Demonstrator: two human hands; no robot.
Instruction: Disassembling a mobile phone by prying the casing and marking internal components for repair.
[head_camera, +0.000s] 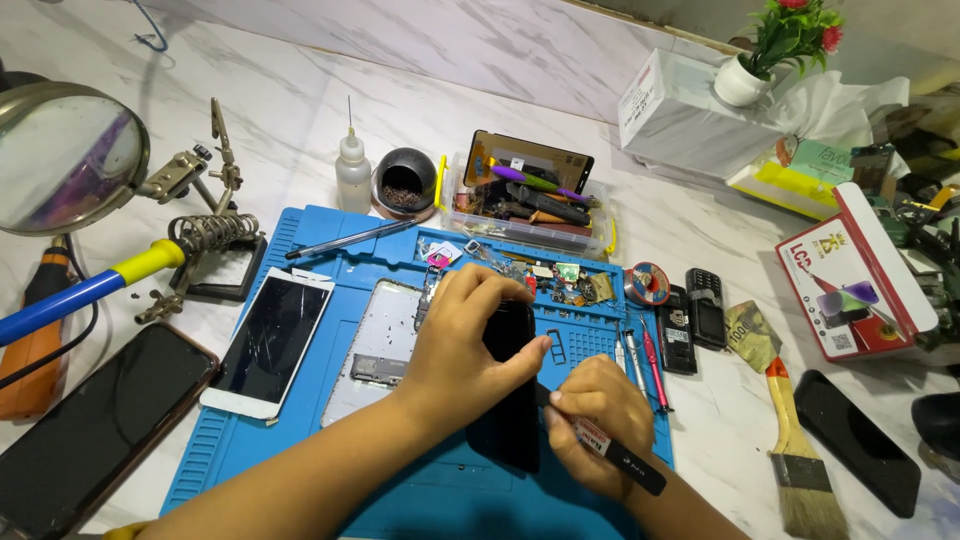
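Observation:
My left hand (462, 350) grips a black phone (510, 400) from above, holding it against the blue work mat (250, 440). My right hand (592, 420) is closed around a black-handled tool (625, 458), its tip hidden at the phone's right edge. A silver phone frame (375, 345) lies just left of my left hand. A white phone with a cracked screen (270, 340) sits further left on the mat.
A soldering iron in its stand (150, 262), magnifier (62, 155), dark phone (95, 425), oil bottle (352, 170), parts tray (530, 205), solder reel (650, 285), two small keypad phones (695, 315), brush (795, 450), black phone (855, 440), boxes (855, 270) and flowerpot (745, 80) surround the mat.

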